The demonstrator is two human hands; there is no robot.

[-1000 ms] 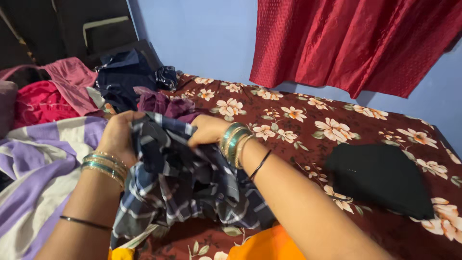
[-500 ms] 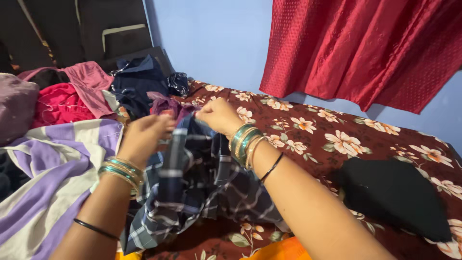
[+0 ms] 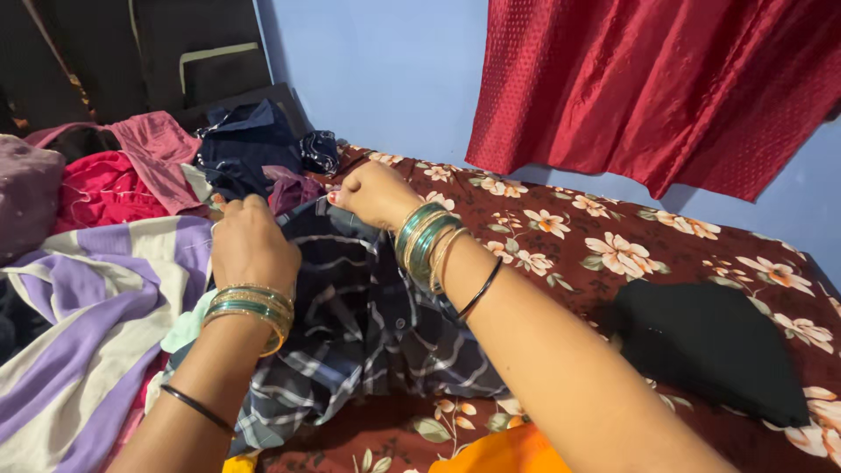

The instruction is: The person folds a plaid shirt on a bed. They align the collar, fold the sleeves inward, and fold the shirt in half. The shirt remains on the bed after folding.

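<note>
Single head view, looking down and forward over bed, close above hands.

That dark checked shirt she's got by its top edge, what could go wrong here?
The checked shirt lies bunched below the left hand and right hand, so creases might get pressed in. Its far edge sits close to the heap of purple and navy clothes, where it could tangle. The bangles might snag the cloth.
</note>
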